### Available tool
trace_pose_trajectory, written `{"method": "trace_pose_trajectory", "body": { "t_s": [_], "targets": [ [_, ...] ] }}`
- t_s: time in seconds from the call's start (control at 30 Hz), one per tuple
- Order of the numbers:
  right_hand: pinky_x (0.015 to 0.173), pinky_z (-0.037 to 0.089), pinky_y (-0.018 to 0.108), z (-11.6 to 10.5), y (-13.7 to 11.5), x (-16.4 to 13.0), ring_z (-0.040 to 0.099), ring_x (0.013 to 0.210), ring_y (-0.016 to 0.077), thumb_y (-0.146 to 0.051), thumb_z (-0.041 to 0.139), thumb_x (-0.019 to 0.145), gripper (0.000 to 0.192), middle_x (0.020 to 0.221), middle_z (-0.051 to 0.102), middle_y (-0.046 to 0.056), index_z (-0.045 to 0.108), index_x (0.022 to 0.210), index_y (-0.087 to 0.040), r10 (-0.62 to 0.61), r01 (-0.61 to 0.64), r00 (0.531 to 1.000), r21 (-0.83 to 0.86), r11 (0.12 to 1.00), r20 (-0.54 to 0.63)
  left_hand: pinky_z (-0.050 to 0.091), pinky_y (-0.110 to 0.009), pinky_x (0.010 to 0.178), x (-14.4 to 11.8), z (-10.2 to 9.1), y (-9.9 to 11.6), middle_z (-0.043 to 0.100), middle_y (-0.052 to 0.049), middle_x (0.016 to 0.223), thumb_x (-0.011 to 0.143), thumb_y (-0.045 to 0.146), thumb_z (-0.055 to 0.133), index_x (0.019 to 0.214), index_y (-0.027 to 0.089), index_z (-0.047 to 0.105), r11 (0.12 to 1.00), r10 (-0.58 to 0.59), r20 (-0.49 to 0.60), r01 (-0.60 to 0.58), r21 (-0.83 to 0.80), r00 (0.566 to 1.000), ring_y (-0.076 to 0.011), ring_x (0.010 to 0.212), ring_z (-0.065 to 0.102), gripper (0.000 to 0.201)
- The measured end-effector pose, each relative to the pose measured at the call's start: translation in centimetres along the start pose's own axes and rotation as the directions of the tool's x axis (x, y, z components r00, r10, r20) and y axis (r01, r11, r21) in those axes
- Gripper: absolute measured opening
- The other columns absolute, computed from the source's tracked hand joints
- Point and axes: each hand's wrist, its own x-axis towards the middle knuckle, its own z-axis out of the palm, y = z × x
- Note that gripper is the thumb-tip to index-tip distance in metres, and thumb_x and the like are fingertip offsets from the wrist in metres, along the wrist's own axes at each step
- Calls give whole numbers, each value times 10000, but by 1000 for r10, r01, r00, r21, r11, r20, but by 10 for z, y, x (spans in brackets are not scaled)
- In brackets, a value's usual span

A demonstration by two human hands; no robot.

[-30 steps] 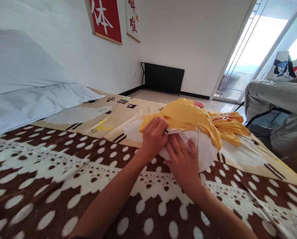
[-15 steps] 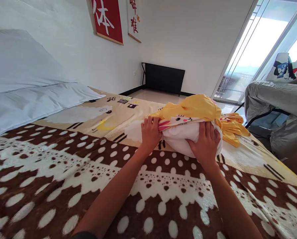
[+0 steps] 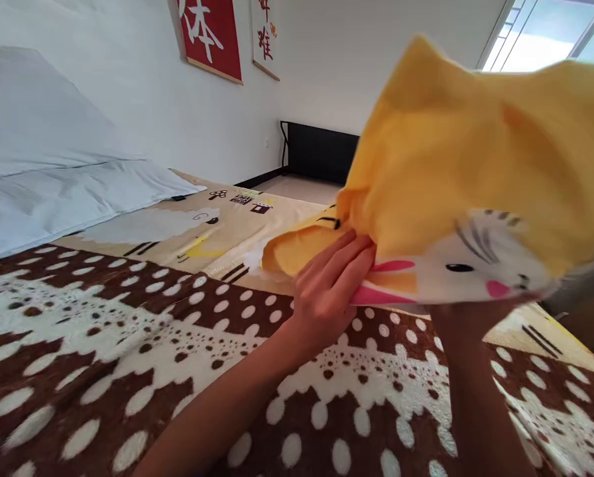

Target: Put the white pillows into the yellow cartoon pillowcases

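A yellow pillowcase (image 3: 441, 172) with a printed white rabbit face is lifted off the bed on the right, partly blurred by motion. Its closed-in edge bunches under my left hand (image 3: 334, 285), whose fingers press together on the cloth beside the pink rabbit ears. My right hand (image 3: 469, 324) reaches up into or behind the lower edge of the pillowcase, near the rabbit's face. The cloth covers its fingers, so their grip cannot be seen. The white stuffing or pillow is hidden now. A loose flap of yellow cloth hangs left of my left hand.
A patterned brown and cream blanket (image 3: 142, 318) covers the bed. White pillows (image 3: 53, 119) lie at the left by the wall. Beyond the bed stands a black panel (image 3: 319, 152). A red hanging scroll (image 3: 212, 40) is on the wall, and a window (image 3: 535, 33) is at the upper right.
The pillowcase has risen and come nearer, now filling the right side. My right hand has gone from the white pillow to under the cloth. My left hand has shifted right and lower.
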Motion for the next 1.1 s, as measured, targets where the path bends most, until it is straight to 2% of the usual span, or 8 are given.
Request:
{"method": "trace_pose_trajectory", "body": {
  "t_s": [0.17, 0.4, 0.57, 0.67, 0.8, 0.83, 1.0, 1.1],
  "targets": [
    [1025, 322, 560, 4, -18, 7, 513, 1140, 335, -486, 549, 834, 514, 1129, 606, 162, 509, 1215, -144, -231, 232, 936, 27, 972, 265, 527, -332, 810, -5, 12, 0, 688, -81, 965, 815, 35, 504, 1060, 159, 596, 998, 28, 93, -34, 62, 995, -204, 920, 620, 289],
    [1098, 273, 531, -21, -43, 15, 448, 1242, 297, -314, 561, 808, 530, 1269, 554, 136, 460, 1304, -155, -370, 277, 794, 254, 927, 482, 494, -362, 802, 1, 5, 5, 650, -84, 940, 789, 54, 549, 1029, 167, 579, 991, -20, 115, 4, 137, 993, -215, 894, 569, 268],
    [1143, 267, 485, -47, -40, 20, 371, 1340, 231, -130, 491, 792, 643, 1405, 465, 82, 358, 1417, -193, -466, 306, 683, 359, 882, 563, 492, -298, 804, 12, -9, 3, 647, -69, 912, 864, 104, 488, 990, 155, 554, 998, 34, 333, -16, -55, 942, -168, 860, 591, 151],
    [1106, 352, 433, -69, -34, 18, 407, 1328, 212, -134, 477, 838, 565, 1428, 461, 60, 406, 1394, -211, -451, 334, 709, 305, 892, 542, 477, -249, 733, 14, -11, -10, 665, -33, 872, 876, 112, 473, 967, 168, 562, 988, -110, 406, 144, -55, 907, -140, 799, 605, 138],
    [897, 517, 391, -93, -36, 8, 639, 1033, 222, -268, 535, 882, 373, 1177, 664, 66, 552, 1251, -223, -221, 222, 890, 43, 974, 400, 435, -206, 618, 13, -12, -28, 651, 22, 752, 851, 120, 510, 943, 179, 587, 934, -334, 369, 358, 5, 867, -103, 649, 577, 134],
    [843, 534, 393, -93, -40, 5, 663, 967, 232, -298, 544, 881, 376, 1127, 684, 81, 556, 1247, -214, -181, 202, 908, -17, 979, 378, 424, -201, 598, 13, -12, -30, 646, 31, 731, 846, 122, 517, 940, 182, 591, 926, -361, 345, 378, 21, 866, -97, 621, 563, 133],
    [894, 469, 536, -47, -76, -11, 533, 1183, 401, -402, 709, 744, 787, 1253, 583, 248, 395, 1408, -120, -175, 287, 813, -120, 950, 556, 424, -227, 614, 15, -13, -17, 630, 7, 725, 807, 133, 533, 856, 173, 570, 970, -234, 161, 219, 107, 959, -116, 640, 547, 73],
    [1029, 317, 594, -5, -92, -18, 358, 1325, 437, -419, 702, 747, 790, 1372, 448, 306, 405, 1387, -64, -170, 298, 830, -165, 940, 531, 428, -262, 622, 19, -6, -8, 585, -7, 679, 819, 170, 521, 779, 181, 523, 976, -144, 110, 123, 181, 983, -144, 650, 528, 41]
  ]
}}
